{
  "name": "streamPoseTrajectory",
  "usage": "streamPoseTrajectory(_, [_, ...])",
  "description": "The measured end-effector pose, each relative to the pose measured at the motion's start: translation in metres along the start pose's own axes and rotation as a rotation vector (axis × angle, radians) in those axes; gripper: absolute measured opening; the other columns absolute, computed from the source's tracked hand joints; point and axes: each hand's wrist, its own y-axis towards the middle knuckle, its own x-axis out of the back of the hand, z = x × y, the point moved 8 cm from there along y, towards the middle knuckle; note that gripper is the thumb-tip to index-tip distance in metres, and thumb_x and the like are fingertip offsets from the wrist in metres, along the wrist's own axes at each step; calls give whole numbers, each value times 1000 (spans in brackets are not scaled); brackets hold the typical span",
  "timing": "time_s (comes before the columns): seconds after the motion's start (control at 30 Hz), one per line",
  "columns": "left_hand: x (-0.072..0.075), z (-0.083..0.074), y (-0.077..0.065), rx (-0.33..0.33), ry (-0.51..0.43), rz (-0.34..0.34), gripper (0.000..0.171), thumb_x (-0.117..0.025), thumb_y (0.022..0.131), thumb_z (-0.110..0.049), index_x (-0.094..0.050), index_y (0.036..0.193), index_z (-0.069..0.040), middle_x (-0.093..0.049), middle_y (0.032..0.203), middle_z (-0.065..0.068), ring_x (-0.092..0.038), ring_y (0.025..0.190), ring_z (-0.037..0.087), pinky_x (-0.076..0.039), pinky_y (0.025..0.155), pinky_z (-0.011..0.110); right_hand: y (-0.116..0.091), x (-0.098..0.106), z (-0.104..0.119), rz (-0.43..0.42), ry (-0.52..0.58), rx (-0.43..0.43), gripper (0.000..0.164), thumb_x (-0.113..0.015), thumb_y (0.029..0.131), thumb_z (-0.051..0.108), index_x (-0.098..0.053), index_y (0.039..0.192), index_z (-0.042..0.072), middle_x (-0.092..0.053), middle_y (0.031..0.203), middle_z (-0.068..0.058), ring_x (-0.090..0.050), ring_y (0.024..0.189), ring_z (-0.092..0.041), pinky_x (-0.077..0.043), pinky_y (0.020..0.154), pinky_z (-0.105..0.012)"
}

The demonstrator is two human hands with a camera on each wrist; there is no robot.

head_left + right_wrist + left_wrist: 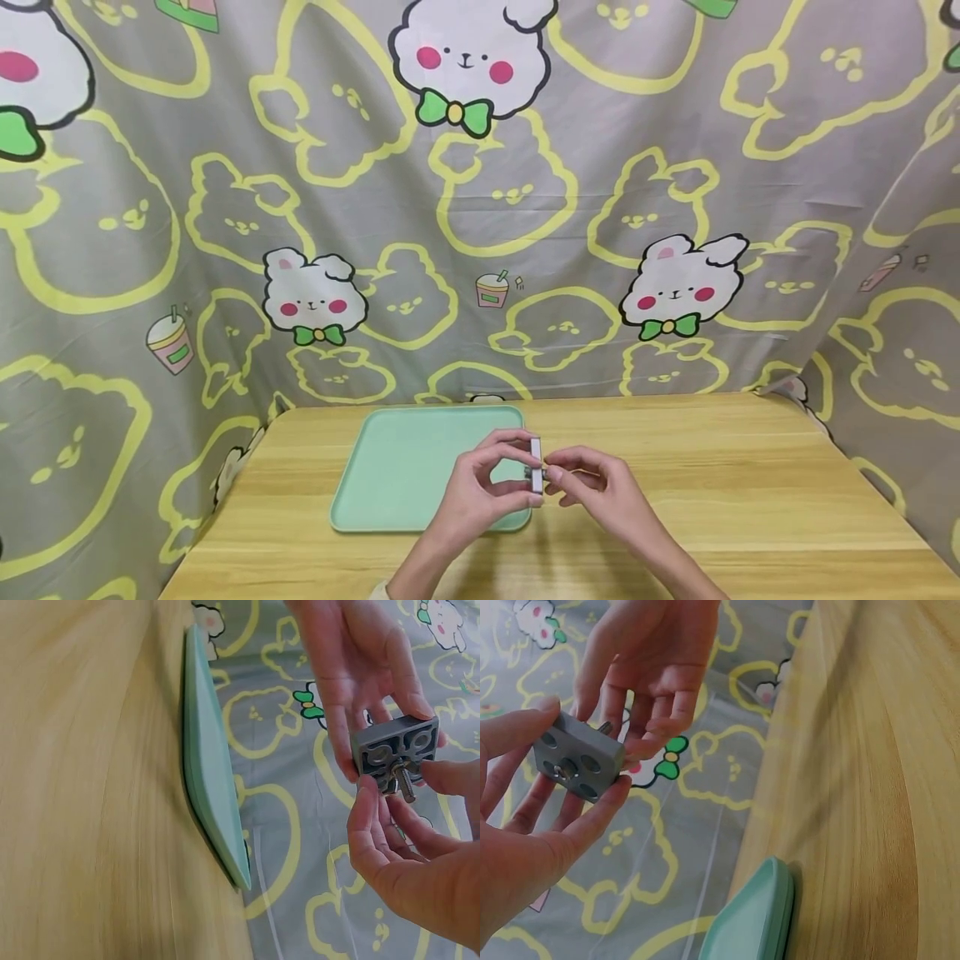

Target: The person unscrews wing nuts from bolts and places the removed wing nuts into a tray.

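A grey square block (579, 759) with round holes near its corners is held up above the table. My left hand (480, 479) grips it by opposite edges between thumb and fingers. The ribbed, hollowed side shows in the right wrist view, where a threaded metal bolt (405, 784) sticks out of the middle. My right hand (600, 479) has thumb and fingertips at the bolt's base on that side. I cannot tell whether a nut sits between those fingertips. From the opposite face, a small silver bit (560, 772) pokes out of the central hole.
A mint-green tray (397, 467) lies on the wooden table (720, 500), left of and partly behind my left hand. Behind the table and along its sides hangs a grey cloth (540, 275) with rabbit prints.
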Motion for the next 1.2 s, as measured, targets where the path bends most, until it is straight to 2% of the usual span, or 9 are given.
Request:
streamPoseTrajectory(0.33, [-3,2,-1,11,18,2,31,-80,81,12,-72,109,6,-53,139,21,-50,130,37,-59,92,47,-2,-3,2,57,5,31,29,-68,101,17,-67,120,-5,-70,108,-18,-73,92,-27,-63,76,-34])
streamPoseTrajectory(0.57, [-4,3,0,8,31,7,30,-82,81,8,-72,109,5,-53,139,21,-50,130,36,-60,92,46,-2,-3,5,22,-14,70,25,-72,97,12,-67,115,-6,-70,103,-18,-73,87,-18,-63,72,-33])
streamPoseTrajectory(0.7, [-4,4,-1,13,39,7,31,-83,81,7,-73,110,4,-54,139,20,-52,129,35,-60,92,46,-4,-4,7,0,-37,110,21,-75,94,9,-67,110,-3,-72,101,-16,-72,88,-17,-62,73,-31])
streamPoseTrajectory(0.87, [-3,5,-2,26,41,3,31,-84,81,4,-73,111,3,-55,139,18,-52,129,35,-60,92,46,-6,-6,12,-37,-73,181,14,-76,93,6,-68,104,3,-72,102,-11,-72,94,-18,-63,77,-30])
streamPoseTrajectory(0.97, [-3,5,-2,30,39,3,30,-84,82,3,-73,111,3,-54,139,19,-52,129,35,-60,92,46,-8,-7,16,-63,-118,239,13,-76,91,2,-68,101,7,-72,101,-8,-72,94,-16,-63,74,-31])
streamPoseTrajectory(1.07, [-3,5,-2,28,29,8,30,-84,83,2,-73,111,4,-53,140,21,-52,130,35,-60,92,46,-10,-7,21,-86,-172,320,19,-77,90,-1,-68,98,13,-72,100,-2,-71,91,-13,-63,71,-31])
streamPoseTrajectory(1.2, [-2,3,-2,15,9,12,31,-83,83,3,-72,112,6,-52,139,23,-53,129,34,-59,92,47,-13,-8,28,-110,-260,469,32,-78,85,-8,-67,96,20,-70,102,5,-69,93,-13,-62,69,-29])
